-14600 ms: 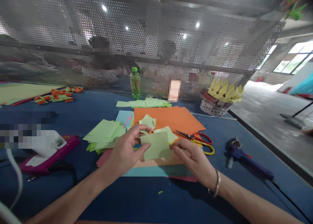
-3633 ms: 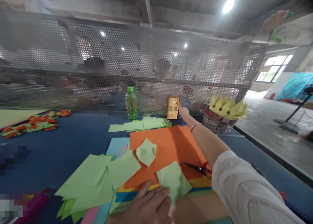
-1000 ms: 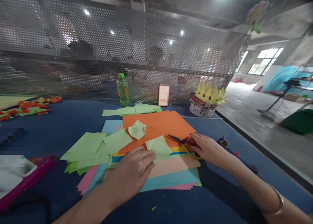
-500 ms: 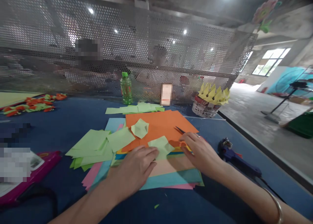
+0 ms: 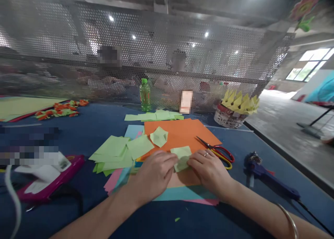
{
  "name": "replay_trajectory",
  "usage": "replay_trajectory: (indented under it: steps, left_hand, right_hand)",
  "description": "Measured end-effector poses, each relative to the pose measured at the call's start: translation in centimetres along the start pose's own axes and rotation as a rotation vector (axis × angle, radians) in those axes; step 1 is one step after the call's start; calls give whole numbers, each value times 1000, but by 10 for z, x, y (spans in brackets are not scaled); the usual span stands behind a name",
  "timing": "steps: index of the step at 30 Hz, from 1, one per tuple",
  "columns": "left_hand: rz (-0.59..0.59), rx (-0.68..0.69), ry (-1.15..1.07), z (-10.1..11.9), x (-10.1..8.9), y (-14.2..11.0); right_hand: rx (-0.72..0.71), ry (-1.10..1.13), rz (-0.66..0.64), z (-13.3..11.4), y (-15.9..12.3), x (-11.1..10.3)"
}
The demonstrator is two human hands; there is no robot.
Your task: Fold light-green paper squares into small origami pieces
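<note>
A small square of light green paper (image 5: 182, 157) lies between my two hands, over the stack of coloured sheets. My left hand (image 5: 158, 172) is closed, its fingertips pinching the paper's left edge. The fingers of my right hand (image 5: 208, 170), bent together, grip the right edge. Scissors (image 5: 220, 152) with red and yellow handles lie just beyond my right hand, blades over an orange sheet (image 5: 180, 127). A folded green paper piece (image 5: 159, 136) sits on the orange sheet. Several green squares (image 5: 111, 150) are piled to the left.
A blue glue gun (image 5: 273, 180) lies at the right, its cord trailing off. A green bottle (image 5: 145, 95), green strips (image 5: 156, 116) and a basket (image 5: 231, 115) with yellow folded points stand or lie farther back. A magenta object (image 5: 54, 180) is at the left. A perforated screen (image 5: 167, 33) rises behind.
My right hand has left the scissors, which now show fully, and has moved onto the green paper. My left hand stays at the paper's left side. The view has shifted left.
</note>
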State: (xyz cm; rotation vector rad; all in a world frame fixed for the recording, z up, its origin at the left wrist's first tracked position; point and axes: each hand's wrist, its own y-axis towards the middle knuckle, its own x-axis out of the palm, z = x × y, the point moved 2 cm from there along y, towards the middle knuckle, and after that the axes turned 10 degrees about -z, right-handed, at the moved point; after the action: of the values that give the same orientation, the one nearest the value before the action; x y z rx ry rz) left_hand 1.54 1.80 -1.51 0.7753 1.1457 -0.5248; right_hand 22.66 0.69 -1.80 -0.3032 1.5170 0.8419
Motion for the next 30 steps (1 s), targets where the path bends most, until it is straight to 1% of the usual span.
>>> replay_trajectory:
  steps: [2,3,5,8,11,15,18,22,26,30]
  left_hand:
    - [11,-92,108,-9,-5,2]
    - [3,-147,141,-15,-6,3]
    - [-20,-216,167,-29,-6,4]
    - [-97,-284,182,-47,0,3]
    - [-138,-326,186,-57,5,0]
    - [-125,-331,185,-59,2,-2]
    - [-108,-293,163,-58,-1,0]
    - [-57,-250,123,-59,-1,9]
    - [25,-268,95,-66,-2,17]
    - [95,-286,65,-76,-3,19]
  right_hand:
    - [34,-74,18,5,-2,0]
    - [51,-106,28,8,-2,-1]
    - [76,-145,45,14,-1,-1]
    - [78,-130,59,18,0,-2]
    - [55,-85,75,16,-2,-3]
    - [42,-22,68,10,-8,-8]
    - [43,30,50,4,-12,-13]
    - [33,37,66,0,-12,-16]
    - [26,8,94,3,-11,-17]
    - [51,-65,130,13,-10,-19]
